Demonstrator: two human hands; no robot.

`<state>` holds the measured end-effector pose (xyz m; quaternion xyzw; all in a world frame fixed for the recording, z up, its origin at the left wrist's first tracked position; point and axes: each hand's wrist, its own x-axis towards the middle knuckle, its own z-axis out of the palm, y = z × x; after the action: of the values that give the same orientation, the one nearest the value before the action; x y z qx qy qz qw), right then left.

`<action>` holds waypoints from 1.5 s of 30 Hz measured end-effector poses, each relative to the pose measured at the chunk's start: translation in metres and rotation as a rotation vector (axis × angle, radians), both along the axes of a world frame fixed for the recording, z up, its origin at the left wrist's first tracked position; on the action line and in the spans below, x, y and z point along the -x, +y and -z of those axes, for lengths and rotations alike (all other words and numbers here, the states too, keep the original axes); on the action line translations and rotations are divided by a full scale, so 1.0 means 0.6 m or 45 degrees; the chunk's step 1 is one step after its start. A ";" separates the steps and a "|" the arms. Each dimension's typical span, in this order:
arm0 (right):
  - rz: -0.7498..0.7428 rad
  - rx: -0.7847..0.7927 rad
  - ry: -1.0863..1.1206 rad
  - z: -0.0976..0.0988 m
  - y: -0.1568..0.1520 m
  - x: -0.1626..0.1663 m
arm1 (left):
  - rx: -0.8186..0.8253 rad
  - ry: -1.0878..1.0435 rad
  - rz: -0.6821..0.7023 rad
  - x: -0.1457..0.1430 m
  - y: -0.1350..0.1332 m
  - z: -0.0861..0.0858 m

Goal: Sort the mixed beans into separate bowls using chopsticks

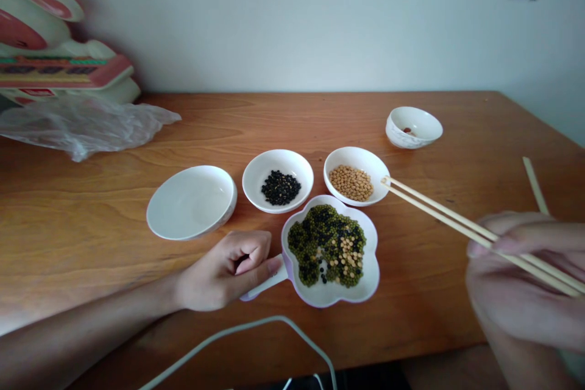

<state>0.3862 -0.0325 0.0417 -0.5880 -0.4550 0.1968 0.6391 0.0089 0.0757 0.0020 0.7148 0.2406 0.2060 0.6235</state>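
My left hand (226, 269) is closed around the handle of a flower-shaped white and lilac dish (370, 280) that holds mixed green, black and yellow beans. My right hand (521, 274), blurred at the right edge, grips a pair of wooden chopsticks (439, 212). Their tips hover at the rim of a white bowl of yellow soybeans (356, 181). Left of it stands a white bowl of black beans (278, 180), and further left an empty white bowl (191, 201).
A small white bowl (414, 127) with something reddish inside sits at the back right of the wooden table (91, 195). A crumpled clear plastic bag (86, 125) and stacked packages (55, 67) lie at the back left. A white cable (256, 329) loops along the near edge.
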 end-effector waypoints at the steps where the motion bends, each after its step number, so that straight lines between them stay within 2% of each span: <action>1: 0.057 -0.106 -0.022 -0.009 0.008 0.011 | 0.018 -0.006 0.003 0.000 -0.001 0.000; 4: -0.036 -0.140 -0.008 -0.030 0.024 0.042 | 0.049 -0.006 0.004 0.001 -0.001 0.001; 7: -0.287 -0.050 0.009 -0.034 0.022 0.063 | -0.006 0.016 -0.005 0.002 -0.001 0.001; 10: -0.557 0.156 -0.022 -0.025 0.014 0.080 | -0.018 0.029 -0.005 0.002 0.000 0.003; 12: -0.712 0.212 -0.081 -0.016 0.011 0.090 | -0.026 0.030 -0.010 0.001 0.000 0.003; 16: -0.835 0.254 -0.146 0.003 0.010 0.095 | 0.006 -0.004 -0.007 -0.001 -0.001 0.002; 25: -0.864 0.324 -0.131 0.010 0.012 0.088 | 0.089 -0.030 -0.004 -0.003 -0.002 -0.002; 35: -0.854 0.261 -0.102 0.009 0.014 0.092 | 0.092 -0.026 0.001 -0.003 -0.002 -0.004; 41: -0.643 0.158 -0.017 -0.022 0.019 0.094 | 0.063 -0.026 0.004 -0.001 -0.003 -0.001; 45: -0.410 -0.031 -0.052 -0.030 0.020 0.058 | 0.073 -0.013 -0.003 -0.001 -0.002 -0.001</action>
<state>0.3514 -0.0207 0.0599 -0.5038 -0.5585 0.2792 0.5970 0.0097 0.0743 0.0023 0.6954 0.2439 0.2034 0.6447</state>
